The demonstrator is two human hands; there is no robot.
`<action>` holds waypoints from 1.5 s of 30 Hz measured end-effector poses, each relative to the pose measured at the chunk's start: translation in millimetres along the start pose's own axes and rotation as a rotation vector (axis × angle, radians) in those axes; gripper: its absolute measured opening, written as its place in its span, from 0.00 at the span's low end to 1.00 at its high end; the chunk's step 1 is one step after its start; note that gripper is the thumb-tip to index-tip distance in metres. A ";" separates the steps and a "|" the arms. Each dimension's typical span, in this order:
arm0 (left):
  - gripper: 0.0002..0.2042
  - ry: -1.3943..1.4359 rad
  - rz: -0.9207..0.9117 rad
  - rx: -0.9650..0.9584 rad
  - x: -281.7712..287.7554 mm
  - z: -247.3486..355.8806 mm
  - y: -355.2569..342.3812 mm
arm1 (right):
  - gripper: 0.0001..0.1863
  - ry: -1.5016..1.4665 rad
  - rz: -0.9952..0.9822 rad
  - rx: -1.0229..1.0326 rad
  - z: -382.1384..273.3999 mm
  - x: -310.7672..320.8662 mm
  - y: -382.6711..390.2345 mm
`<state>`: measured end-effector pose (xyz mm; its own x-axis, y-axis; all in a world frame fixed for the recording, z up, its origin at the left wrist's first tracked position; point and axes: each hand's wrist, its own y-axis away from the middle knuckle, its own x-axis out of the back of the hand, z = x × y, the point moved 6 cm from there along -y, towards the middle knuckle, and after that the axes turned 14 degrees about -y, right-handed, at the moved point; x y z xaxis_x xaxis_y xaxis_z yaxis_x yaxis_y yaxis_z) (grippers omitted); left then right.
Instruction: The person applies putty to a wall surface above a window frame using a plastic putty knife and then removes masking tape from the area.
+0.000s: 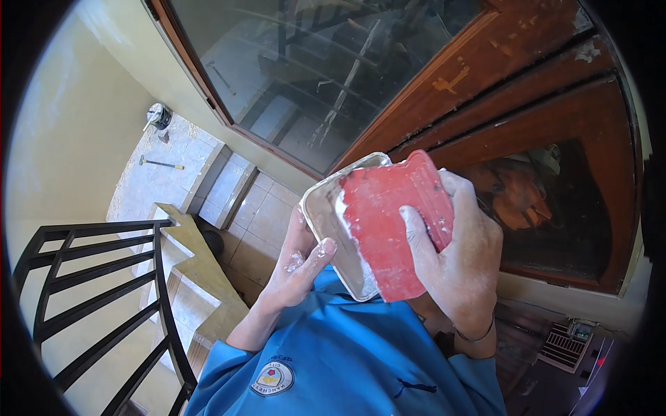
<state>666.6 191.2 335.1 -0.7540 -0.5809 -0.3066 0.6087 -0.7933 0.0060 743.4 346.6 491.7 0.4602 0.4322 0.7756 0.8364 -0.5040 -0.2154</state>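
My left hand (295, 270) is closed on the side of a shallow, pale rectangular tray (322, 218), its thumb over the near rim and its other fingers mostly hidden underneath. White paste clings inside the tray, and white smears cover the hand. In my right hand (468, 260) is a red plastic putty spreader (388, 222) with a ragged, paste-coated edge. The thumb lies across its face near the ridged grip side. The spreader is over the right part of the tray, hiding much of its inside; whether the two touch I cannot tell. White dust coats the right hand.
A black metal railing (100, 301) stands at left beside zigzag stairs (198, 256). On the lower tiled floor are a hammer-like tool (163, 164) and a dark bucket (159, 116). A glass pane (312, 69) and brown wooden frames (444, 76) lie ahead and right.
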 end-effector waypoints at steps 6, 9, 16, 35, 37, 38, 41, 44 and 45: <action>0.38 -0.015 0.028 -0.020 0.6 0.0 -1.2 | 0.24 -0.117 -0.064 0.037 0.0 -11.9 1.6; 0.38 0.007 0.003 -0.020 0.5 0.2 -1.8 | 0.24 -0.172 -0.074 0.074 -0.2 -8.8 5.0; 0.37 0.055 0.006 0.015 -0.7 -1.3 -0.9 | 0.22 -0.039 0.052 0.104 5.6 15.3 7.9; 0.36 0.050 -0.030 0.048 -7.7 -1.4 -3.4 | 0.19 -0.177 -0.007 0.112 3.8 15.9 17.0; 0.36 0.045 -0.033 0.018 -7.1 1.0 2.7 | 0.16 -0.494 -0.048 -0.186 41.4 15.4 11.5; 0.36 0.024 -0.022 0.009 -6.5 1.9 3.5 | 0.14 -0.713 -0.065 -0.276 62.3 15.6 15.1; 0.35 0.007 0.015 0.032 1.7 -5.4 8.2 | 0.14 -1.039 0.028 -0.359 88.9 28.4 34.8; 0.34 0.147 0.054 0.082 9.6 -20.5 -2.5 | 0.16 -1.323 0.135 -0.397 88.1 55.7 44.2; 0.34 0.157 0.038 0.062 6.5 -15.5 -3.2 | 0.19 -1.344 0.181 -0.340 88.2 71.0 52.1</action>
<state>663.6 192.7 318.3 -0.6797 -0.5791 -0.4501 0.6162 -0.7837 0.0779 846.0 417.0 483.2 0.6443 0.6220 -0.4448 0.7121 -0.7001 0.0526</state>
